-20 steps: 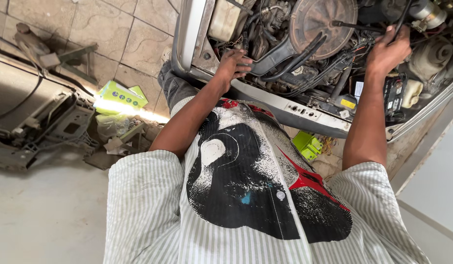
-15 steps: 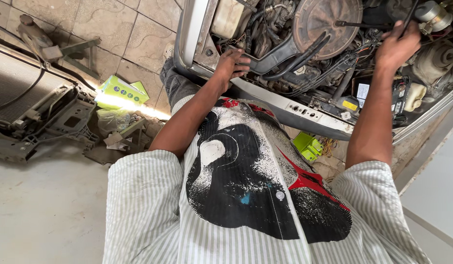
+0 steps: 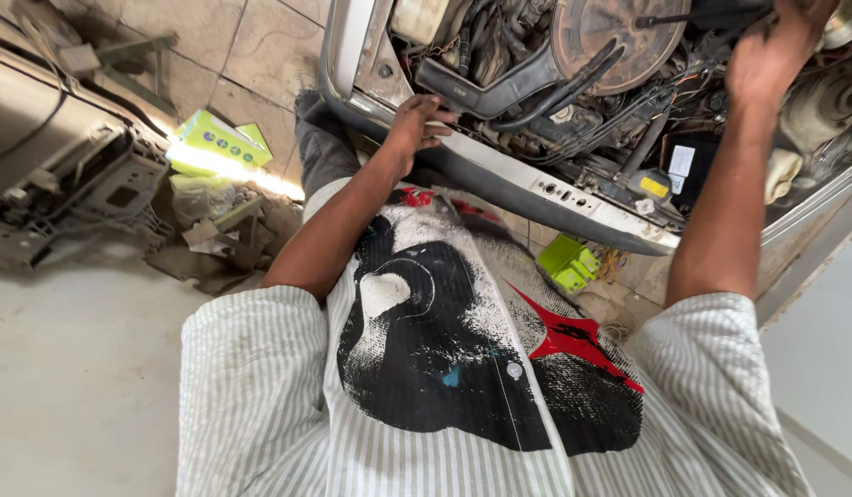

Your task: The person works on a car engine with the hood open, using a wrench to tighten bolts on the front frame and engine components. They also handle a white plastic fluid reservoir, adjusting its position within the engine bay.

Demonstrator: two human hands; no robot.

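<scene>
An open engine bay [image 3: 573,101] fills the top of the view, its pale front panel [image 3: 536,184] running across below a round rusty air cleaner [image 3: 619,37]. The left hand [image 3: 415,124] rests on that panel's edge, fingers curled loosely, holding nothing. The right hand [image 3: 766,51] reaches deep among hoses near a thin black rod [image 3: 684,18]; its grip cannot be told. Green boxes [image 3: 214,143] lie on the tiled floor

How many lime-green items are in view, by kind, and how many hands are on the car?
Lime-green boxes on the floor by the scrap: 2
Lime-green box under the bumper: 1
Hands at the engine bay: 2, left hand, right hand
Total: 5
</scene>
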